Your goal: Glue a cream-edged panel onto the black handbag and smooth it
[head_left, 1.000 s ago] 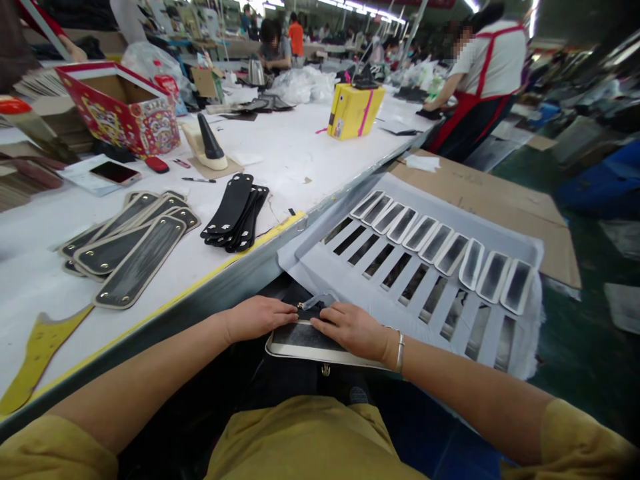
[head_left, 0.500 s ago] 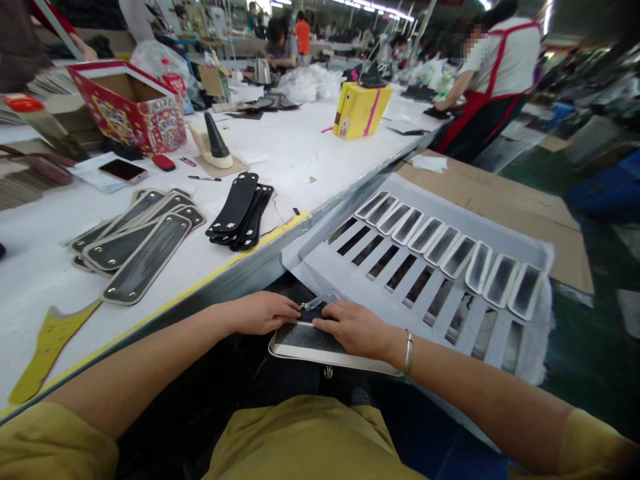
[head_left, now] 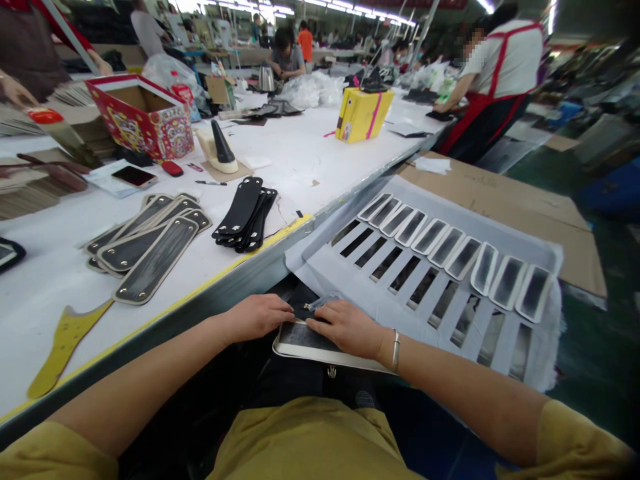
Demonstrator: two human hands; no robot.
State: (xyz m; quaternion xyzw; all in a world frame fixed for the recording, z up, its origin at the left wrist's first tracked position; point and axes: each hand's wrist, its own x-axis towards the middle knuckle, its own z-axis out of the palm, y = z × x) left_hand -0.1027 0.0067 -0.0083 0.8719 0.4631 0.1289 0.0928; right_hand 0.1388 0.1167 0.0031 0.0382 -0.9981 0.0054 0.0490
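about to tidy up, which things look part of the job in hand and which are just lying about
Probably the job:
pale-rimmed dark panel, at the left hand and right hand
studded pale-edged strips
black strips
white-rimmed panels

Probably just lying about:
smartphone
pen
red patterned box
yellow box

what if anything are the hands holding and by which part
The left hand and right hand touch the far edge of a flat, dark panel with a white border; whether they grip or only press it is hidden.

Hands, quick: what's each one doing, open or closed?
Left hand: bent at the pale-rimmed panel; grip unclear.
Right hand: curled over that panel; grip unclear.
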